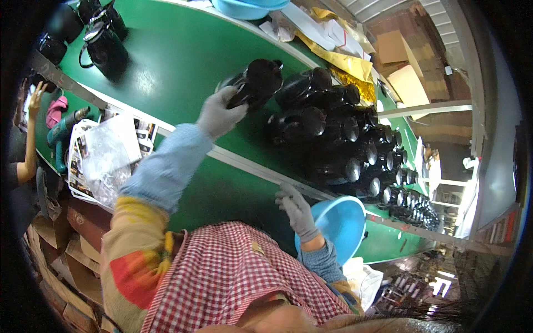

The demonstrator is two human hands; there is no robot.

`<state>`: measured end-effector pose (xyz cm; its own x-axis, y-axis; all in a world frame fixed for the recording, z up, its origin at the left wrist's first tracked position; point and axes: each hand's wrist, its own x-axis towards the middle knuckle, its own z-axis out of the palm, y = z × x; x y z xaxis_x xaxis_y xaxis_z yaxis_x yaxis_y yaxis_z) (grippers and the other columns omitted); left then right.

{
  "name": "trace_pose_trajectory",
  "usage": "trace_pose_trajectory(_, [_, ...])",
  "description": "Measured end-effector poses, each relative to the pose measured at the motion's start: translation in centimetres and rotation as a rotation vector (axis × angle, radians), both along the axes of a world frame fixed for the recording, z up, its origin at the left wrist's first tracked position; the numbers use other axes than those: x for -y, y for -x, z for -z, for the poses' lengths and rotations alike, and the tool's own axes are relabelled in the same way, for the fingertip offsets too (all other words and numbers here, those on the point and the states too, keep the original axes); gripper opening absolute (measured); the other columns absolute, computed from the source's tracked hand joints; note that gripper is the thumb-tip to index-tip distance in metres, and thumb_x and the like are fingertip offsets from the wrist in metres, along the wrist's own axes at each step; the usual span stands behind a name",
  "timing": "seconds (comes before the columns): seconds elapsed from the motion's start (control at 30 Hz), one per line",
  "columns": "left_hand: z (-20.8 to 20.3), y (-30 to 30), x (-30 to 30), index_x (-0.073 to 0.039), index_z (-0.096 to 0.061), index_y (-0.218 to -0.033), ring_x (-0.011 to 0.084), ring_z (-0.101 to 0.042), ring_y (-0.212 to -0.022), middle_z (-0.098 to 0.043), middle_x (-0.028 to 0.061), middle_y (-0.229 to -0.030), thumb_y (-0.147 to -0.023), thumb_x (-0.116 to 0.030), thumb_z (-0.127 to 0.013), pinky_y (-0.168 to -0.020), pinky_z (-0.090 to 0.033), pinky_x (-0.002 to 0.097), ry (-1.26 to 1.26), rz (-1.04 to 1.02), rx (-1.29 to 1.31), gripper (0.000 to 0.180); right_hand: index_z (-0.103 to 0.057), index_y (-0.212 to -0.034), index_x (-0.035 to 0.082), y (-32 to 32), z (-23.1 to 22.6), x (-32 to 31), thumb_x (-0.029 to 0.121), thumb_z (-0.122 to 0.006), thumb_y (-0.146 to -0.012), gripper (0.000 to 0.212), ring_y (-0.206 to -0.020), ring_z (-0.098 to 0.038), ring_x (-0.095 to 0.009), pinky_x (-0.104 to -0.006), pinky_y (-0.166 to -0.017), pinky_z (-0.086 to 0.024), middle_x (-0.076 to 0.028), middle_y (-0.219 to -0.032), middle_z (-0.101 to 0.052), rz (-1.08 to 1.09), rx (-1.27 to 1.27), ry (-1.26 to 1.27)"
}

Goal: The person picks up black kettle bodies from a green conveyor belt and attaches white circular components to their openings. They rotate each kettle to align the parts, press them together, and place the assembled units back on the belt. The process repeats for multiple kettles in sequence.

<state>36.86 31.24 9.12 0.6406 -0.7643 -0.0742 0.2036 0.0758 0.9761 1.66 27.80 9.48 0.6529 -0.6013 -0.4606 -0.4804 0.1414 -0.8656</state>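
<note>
My left hand point(222, 112), in a grey glove, reaches out over the green bench and is closed on a glossy black jug point(262, 80). The jug is tilted, with one round end turned toward the right. Just right of it stand many similar black jugs point(305, 122), packed close together in rows that run off to the far right. My right hand point(297, 211), also gloved, hovers near my body beside a light blue basin point(338, 227). Its fingers are loosely apart and nothing shows in them.
More black jugs with handles point(105, 50) stand at the far left. A teal power driver point(65, 130), a pink cloth point(56, 111) and printed sheets under clear plastic bags point(105, 155) lie nearer. Another person's hand point(36, 100) is at the left edge. A white rail point(244, 161) divides the bench.
</note>
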Motion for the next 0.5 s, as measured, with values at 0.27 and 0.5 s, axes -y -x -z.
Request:
trace_pose_trajectory(0.27, [8.2, -0.6, 10.9, -0.003, -0.066, -0.116, 0.0258, -0.069, -0.094, -0.072, 0.0123, -0.100, -0.087, -0.028, -0.074, -0.088, -0.053, 0.0389, -0.278, -0.069, 0.401, 0.039, -0.046, -0.150, 0.001, 1.0, 1.2, -0.8, 0.015, -0.058, -0.102, 0.052, -0.118, -0.059, -0.021, -0.0308, -0.099, -0.047, -0.015, -0.135, -0.060, -0.073, 0.016, -0.073])
trace_pose_trajectory(0.5, [2.5, -12.5, 0.0, -0.010, -0.057, -0.134, 0.0323, -0.061, -0.122, -0.061, 0.0164, -0.134, -0.091, -0.039, -0.069, -0.106, -0.047, 0.0420, -0.447, -0.282, 0.809, 0.053, -0.047, -0.147, -0.003, 0.5, 1.7, -0.7, 0.012, -0.054, -0.100, 0.049, -0.109, -0.063, -0.020, -0.0302, -0.093, -0.050, -0.014, -0.127, -0.064, -0.005, 0.004, -0.084])
